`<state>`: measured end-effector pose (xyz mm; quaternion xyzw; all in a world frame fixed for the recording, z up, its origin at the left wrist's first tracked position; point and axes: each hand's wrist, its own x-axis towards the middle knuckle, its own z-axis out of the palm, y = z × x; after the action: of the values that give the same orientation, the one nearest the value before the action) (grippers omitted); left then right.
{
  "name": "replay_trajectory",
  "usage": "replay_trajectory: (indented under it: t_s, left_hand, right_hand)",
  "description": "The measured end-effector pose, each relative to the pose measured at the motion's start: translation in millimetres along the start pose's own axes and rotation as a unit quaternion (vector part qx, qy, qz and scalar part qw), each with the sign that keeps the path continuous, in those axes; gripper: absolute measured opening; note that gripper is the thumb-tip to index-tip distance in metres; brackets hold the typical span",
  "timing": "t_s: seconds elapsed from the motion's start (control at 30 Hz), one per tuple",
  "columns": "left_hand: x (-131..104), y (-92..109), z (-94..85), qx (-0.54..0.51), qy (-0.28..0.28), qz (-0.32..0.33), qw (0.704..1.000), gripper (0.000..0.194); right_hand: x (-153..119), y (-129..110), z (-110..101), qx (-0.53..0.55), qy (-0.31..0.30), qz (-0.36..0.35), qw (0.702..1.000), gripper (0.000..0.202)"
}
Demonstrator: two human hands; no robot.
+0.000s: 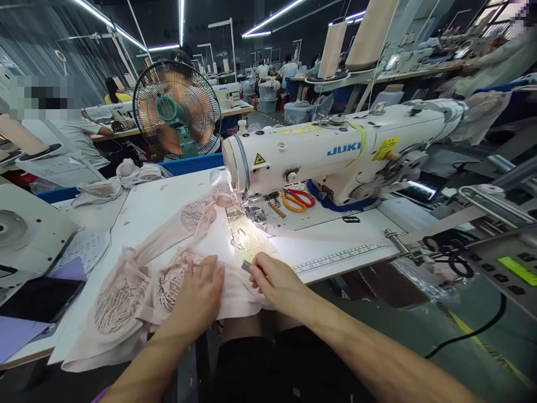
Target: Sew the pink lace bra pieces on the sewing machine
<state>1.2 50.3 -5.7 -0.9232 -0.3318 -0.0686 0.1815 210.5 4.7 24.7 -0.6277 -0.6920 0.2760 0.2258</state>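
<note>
My left hand [200, 291] presses down on a pale pink lace bra [170, 282], its fingers stretched out over a cup and the fabric beside it. Between the thumb and fingers of my right hand [272, 278] is a small flat grey piece [246, 265], perhaps a blade; most of it is hidden. That hand is at the right end of the same pink fabric, near the table's front edge. More joined lace cups [196, 217] run back toward the needle area of a white JUKI sewing machine [302, 151]. The lamp lights the table brightly there.
Red-handled and yellow-handled scissors [298, 200] lie beside the machine base. A ruler strip [335, 258] runs along the table's front edge, with a metal tape guide [398, 239] at the right. On the left are a dark phone [42, 299] and papers. A fan [176, 109] stands behind.
</note>
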Motion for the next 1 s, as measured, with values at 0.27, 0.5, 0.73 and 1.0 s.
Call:
replay_trajectory:
  t_s: [0.27, 0.5, 0.73, 1.0]
  left_hand:
    - [-0.6, 34.8, 17.9, -0.019, 0.065, -0.047, 0.997, 0.037]
    - [-6.4, 48.6, 14.4, -0.027, 0.048, -0.053, 0.997, 0.052]
    - [-8.2, 41.4, 14.9, -0.038, 0.038, -0.030, 0.998, 0.052]
    - [-6.6, 43.1, 13.6, -0.029, 0.031, -0.029, 0.999, 0.055]
  right_hand:
    - [-4.5, 27.3, 19.7, 0.064, 0.064, -0.024, 0.996, 0.017]
    - [29.3, 16.2, 8.6, -0.171, -0.008, -0.104, 0.980, 0.018]
    - [36.0, 11.7, 18.2, -0.231, -0.015, -0.124, 0.965, 0.021]
    - [33.1, 13.4, 13.8, -0.261, -0.020, -0.140, 0.955, 0.015]
